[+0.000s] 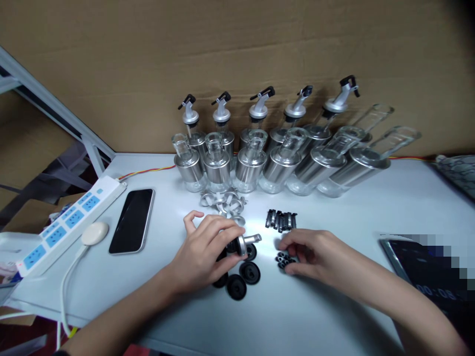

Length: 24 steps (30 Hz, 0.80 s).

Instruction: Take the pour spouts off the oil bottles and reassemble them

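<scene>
My left hand point(208, 249) is closed around a bottle pourer point(243, 243), a silver spout with a black stopper, pointing right. Below and beside it on the table lie several round black rubber discs point(250, 272). My right hand point(315, 254) reaches to a small cluster of black tubular pieces point(285, 259), its thumb and curved fingers apart around them. Above that cluster sits a row of black lever clips point(281, 220). Behind my left hand is a pile of silver spout pieces point(224, 200).
Glass bottles with steel sleeves point(250, 168) stand in two rows at the back; several rear ones carry pourers point(259, 106). A phone point(131, 221) and a power strip point(72, 225) with a white plug point(95, 233) lie left. A dark-screened device point(426, 272) is right. Cardboard point(237, 49) stands behind.
</scene>
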{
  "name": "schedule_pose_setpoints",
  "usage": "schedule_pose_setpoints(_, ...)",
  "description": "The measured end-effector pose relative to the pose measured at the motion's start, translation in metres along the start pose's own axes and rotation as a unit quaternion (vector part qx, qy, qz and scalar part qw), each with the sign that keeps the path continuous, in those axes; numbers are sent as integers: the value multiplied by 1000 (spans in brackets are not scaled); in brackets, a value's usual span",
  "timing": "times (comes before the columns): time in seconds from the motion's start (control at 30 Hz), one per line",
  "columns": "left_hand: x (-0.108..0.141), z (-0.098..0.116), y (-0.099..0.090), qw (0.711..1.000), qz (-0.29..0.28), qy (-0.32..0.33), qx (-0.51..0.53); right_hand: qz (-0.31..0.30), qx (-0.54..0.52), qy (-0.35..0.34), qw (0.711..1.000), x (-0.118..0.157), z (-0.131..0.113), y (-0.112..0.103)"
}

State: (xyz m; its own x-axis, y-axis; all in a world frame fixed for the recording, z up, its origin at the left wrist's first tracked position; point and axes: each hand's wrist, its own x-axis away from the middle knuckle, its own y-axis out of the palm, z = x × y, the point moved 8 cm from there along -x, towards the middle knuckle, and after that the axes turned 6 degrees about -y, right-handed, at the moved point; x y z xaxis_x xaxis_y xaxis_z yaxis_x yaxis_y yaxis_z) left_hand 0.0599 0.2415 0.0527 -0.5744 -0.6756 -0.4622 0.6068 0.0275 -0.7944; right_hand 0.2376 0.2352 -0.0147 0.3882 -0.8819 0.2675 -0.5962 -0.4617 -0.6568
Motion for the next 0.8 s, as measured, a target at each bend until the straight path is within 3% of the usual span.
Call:
schedule_pose_setpoints(0.2,0,0,1,1000,-8,-5,19,107,11,-68,992,1,-25,-19)
schedule_pose_setpoints(0.37,1,0,2,999,-6,2,37,161,-37,-168,972,8,-61,-15)
schedule_pose_setpoints(0.5,3,6,5,997,-20,39,72,225,-65,-192,953,13,-72,-15)
schedule_pose_setpoints(0.63,6,11,17,991,-79,57,91,224,-116,-215,943,14,-77,-9)
schedule_pose_setpoints(0.8,6,2,12,993,-42,15,107,219,-186,-220,932,15,-77,-2)
